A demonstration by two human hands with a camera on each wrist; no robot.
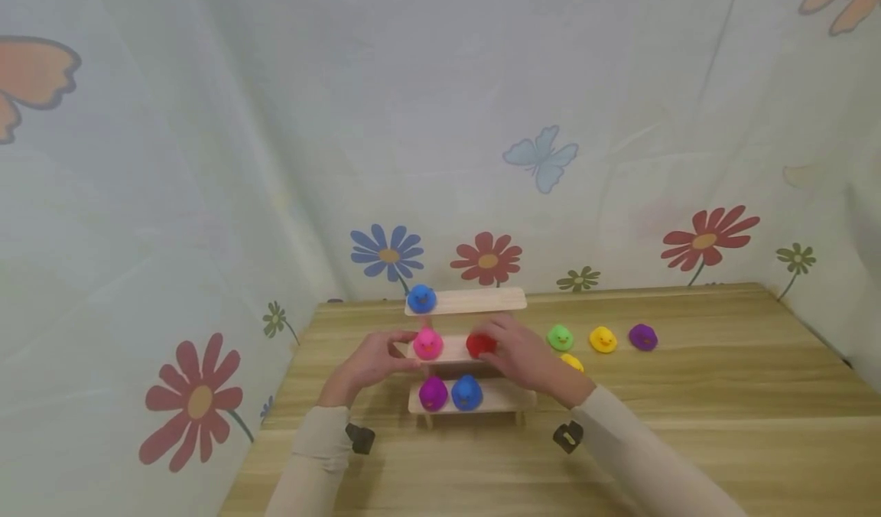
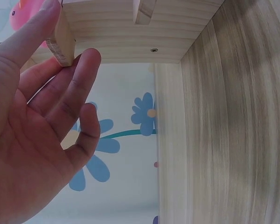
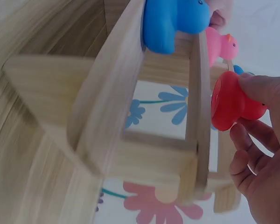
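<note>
A wooden three-tier stand stands on the table. My left hand grips the left end of its middle shelf; in the left wrist view the thumb lies over the board end and the fingers are beneath and behind it. Beside that hand sits a pink rubber duck on the middle shelf. My right hand pinches a red rubber duck between thumb and fingers, right at the middle shelf, to the right of the pink duck. A purple duck and a blue duck share the bottom shelf. Another blue duck occupies the top shelf's left end.
Right of the stand, on the wooden table, are a green duck, a yellow duck and a dark purple duck. A second yellow duck is partly hidden by my right hand. A flower-printed curtain hangs behind the table.
</note>
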